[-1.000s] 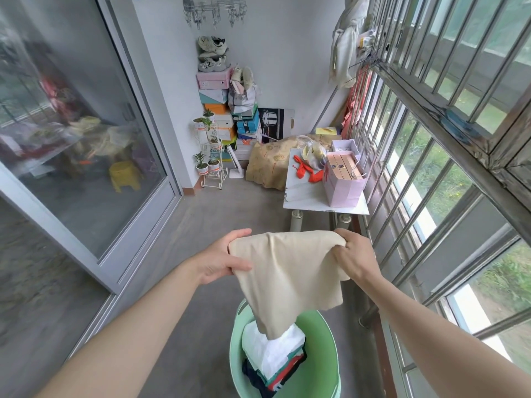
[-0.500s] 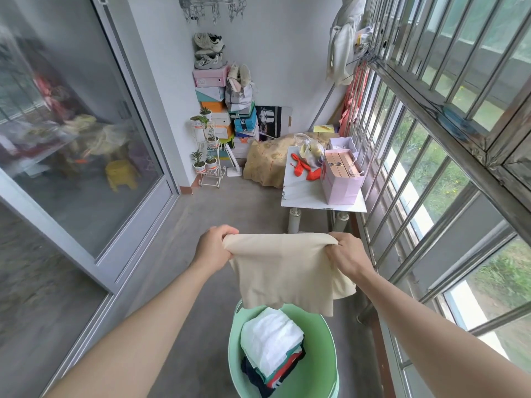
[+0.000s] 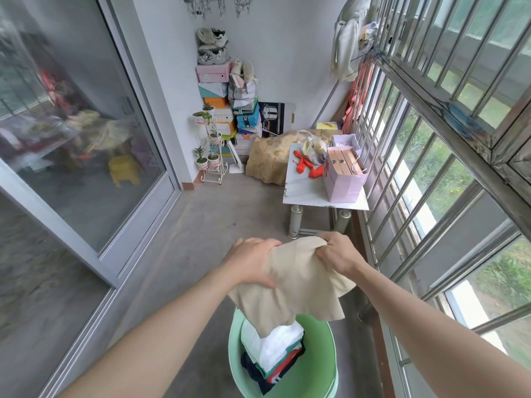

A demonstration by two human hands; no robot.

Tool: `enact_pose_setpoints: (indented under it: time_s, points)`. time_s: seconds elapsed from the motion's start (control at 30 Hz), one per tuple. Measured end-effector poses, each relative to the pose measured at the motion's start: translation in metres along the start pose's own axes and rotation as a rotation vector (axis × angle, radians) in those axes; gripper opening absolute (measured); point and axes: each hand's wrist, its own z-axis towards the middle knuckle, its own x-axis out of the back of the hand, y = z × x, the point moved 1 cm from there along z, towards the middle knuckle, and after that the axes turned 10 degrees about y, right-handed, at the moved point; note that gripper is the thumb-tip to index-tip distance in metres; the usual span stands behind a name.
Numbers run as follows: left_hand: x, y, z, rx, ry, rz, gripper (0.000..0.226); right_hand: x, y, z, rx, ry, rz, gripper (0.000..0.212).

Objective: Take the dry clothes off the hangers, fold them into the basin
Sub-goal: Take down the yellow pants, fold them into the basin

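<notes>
I hold a beige garment (image 3: pixel 298 285) in front of me, folded over, hanging above a green basin (image 3: pixel 319 374) on the floor. My left hand (image 3: pixel 253 261) grips its left side with the palm laid over the cloth. My right hand (image 3: pixel 339 255) pinches its upper right corner. Inside the basin lies a stack of folded clothes (image 3: pixel 273 354), white on top with green, red and dark layers below. A pale garment (image 3: pixel 343 38) still hangs on the window bars at the top right.
A small white table (image 3: pixel 304 193) with a pink bag (image 3: pixel 343 179) stands ahead by the barred window (image 3: pixel 431 139). Shoe boxes (image 3: pixel 214 90), a plant stand (image 3: pixel 211 150) and a covered bundle (image 3: pixel 267 162) crowd the far wall. A glass sliding door (image 3: pixel 86 139) runs along the left.
My hands have come closer together and lower, and the beige garment is folded smaller. My left hand has shifted from pinching the corner to lying over the cloth.
</notes>
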Motion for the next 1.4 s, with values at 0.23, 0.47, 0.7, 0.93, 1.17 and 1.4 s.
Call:
enact_pose_setpoints:
  time_s: [0.23, 0.47, 0.7, 0.93, 1.17, 1.4]
  points:
    - [0.0, 0.004, -0.003, 0.046, 0.071, 0.029, 0.033, 0.001, 0.016, 0.006, -0.048, -0.009, 0.119, 0.025]
    - [0.002, -0.002, 0.005, 0.149, 0.132, 0.215, 0.03, -0.023, 0.058, -0.014, -0.567, 0.368, 0.446, 0.013]
    - [0.002, 0.007, 0.012, 0.148, 0.23, 0.386, 0.027, -0.062, 0.012, -0.033, -0.701, -0.366, 0.971, 0.055]
    - [-0.008, 0.02, 0.007, -0.217, 0.407, 0.54, 0.053, -0.059, 0.003, 0.007, -1.059, -0.051, 1.524, 0.068]
    - [-0.023, 0.009, 0.004, 0.012, 0.406, 0.2, 0.047, -0.059, 0.009, 0.017, -0.932, -0.093, 1.71, 0.061]
    - [-0.032, 0.003, 0.007, 0.441, 0.194, -1.166, 0.053, -0.03, 0.016, 0.026, -0.748, -0.12, 1.68, 0.054]
